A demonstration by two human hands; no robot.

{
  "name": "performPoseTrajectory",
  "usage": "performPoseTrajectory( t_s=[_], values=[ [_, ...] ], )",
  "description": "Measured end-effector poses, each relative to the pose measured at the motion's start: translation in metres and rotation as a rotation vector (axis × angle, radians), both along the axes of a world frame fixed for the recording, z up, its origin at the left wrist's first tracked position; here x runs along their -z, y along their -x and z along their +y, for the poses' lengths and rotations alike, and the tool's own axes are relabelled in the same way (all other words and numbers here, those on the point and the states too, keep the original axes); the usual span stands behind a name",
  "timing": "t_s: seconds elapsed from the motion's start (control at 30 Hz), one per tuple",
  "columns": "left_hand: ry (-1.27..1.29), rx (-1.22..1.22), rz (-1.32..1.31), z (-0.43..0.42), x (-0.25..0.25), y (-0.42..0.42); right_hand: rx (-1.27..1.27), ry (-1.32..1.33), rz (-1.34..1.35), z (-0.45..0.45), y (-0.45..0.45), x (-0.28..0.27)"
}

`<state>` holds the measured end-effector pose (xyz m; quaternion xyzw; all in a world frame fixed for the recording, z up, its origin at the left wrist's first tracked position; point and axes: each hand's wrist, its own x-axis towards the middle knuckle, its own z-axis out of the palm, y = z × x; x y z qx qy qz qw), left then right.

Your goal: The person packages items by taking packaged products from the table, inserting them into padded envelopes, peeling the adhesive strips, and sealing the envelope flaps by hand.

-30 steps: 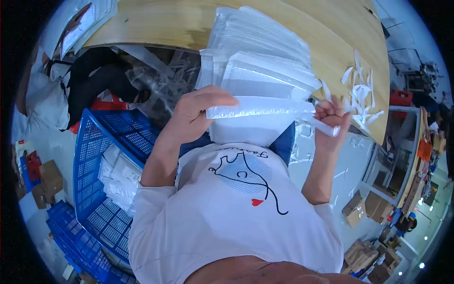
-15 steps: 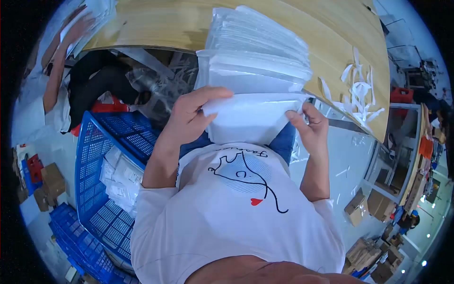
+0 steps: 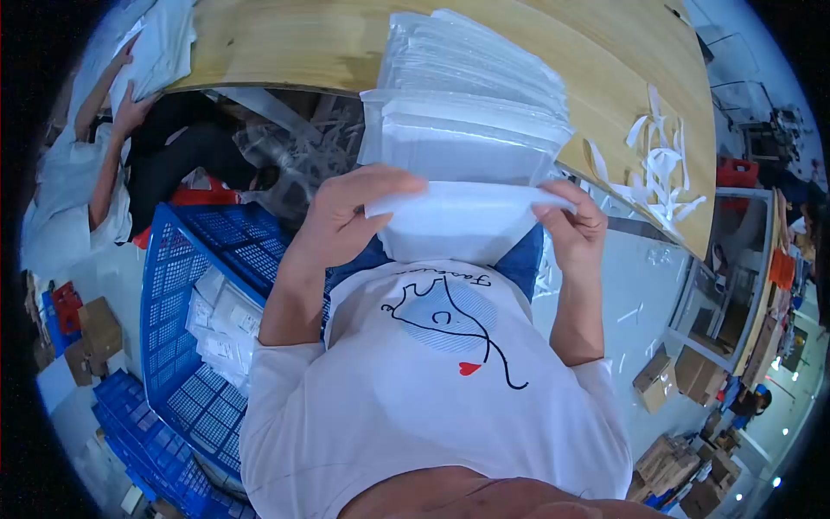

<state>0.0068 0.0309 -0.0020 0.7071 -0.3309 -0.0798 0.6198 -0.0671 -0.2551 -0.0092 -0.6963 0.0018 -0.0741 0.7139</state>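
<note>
1. One wooden counter [image 3: 294, 43] spans the top of the view, carrying stock and scraps.
2. One blue basket [image 3: 164, 285] stands on the floor at the person's left.
3. One thick stack of pouches [image 3: 471, 78] lies fanned at the counter's near edge; by its depth, much work seems left.
4. Several white packets [image 3: 220, 333], some apparently labelled, lie in the basket; they look finished, though their origin cannot be told.
5. One white mailer [image 3: 458, 201] stretches above the lap, just in front of the stack; its upper part looks folded over, so this piece seems partway done.
6. Many loose white strips [image 3: 664, 164] lie on the counter's right side, probably offcuts from pieces already handled.
7. Two hands, well apart, pinch the mailer: left hand [image 3: 341, 212] at its left end, right hand [image 3: 575, 225] at its right, thumbs below, fingers curled in.
</note>
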Motion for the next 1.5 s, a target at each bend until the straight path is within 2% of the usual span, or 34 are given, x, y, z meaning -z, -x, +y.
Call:
performPoseTrajectory(
  t_s=[0.17, 0.37, 0.5, 0.53, 0.67, 0.87, 1.0, 1.17, 1.27, 1.33, 1.5],
  values=[
    [-0.122, 0.1, -0.06, 0.005, 0.0, -0.004, -0.178, -0.01, -0.142, -0.017, -0.007, 0.014],
    [-0.135, 0.256, 0.025, 0.01, -0.018, -0.012, -0.219, -0.049, -0.042, -0.025, -0.006, 0.014],
    [-0.135, 0.135, 0.067, 0.002, -0.014, -0.006, -0.164, -0.477, 0.088, -0.024, -0.004, 0.007],
    [-0.134, 0.134, 0.067, -0.001, -0.013, -0.004, -0.164, -0.477, 0.088, -0.02, -0.004, 0.005],
    [-0.145, -0.144, 0.145, -0.011, -0.013, 0.006, -0.105, -0.176, -0.035, 0.008, -0.001, -0.004],
    [-0.114, -0.156, 0.244, -0.007, -0.002, 0.007, -0.071, -0.452, 0.018, -0.007, -0.003, -0.005],
    [-0.077, -0.163, 0.232, -0.01, -0.003, 0.009, 0.003, 0.001, 0.165, 0.003, 0.0, -0.003],
    [0.08, -0.087, 0.402, -0.001, 0.013, 0.01, 0.037, -0.063, 0.209, -0.024, 0.011, 0.025],
    [0.111, -0.085, 0.365, -0.005, 0.011, 0.012, 0.083, -0.139, 0.132, -0.017, 0.006, 0.02],
    [0.137, -0.046, 0.433, -0.006, 0.001, 0.016, 0.138, -0.21, 0.078, -0.015, -0.001, 0.014],
    [0.155, -0.001, 0.228, 0.021, -0.026, 0.024, 0.11, -0.447, -0.064, -0.023, -0.032, -0.006]
  ],
)
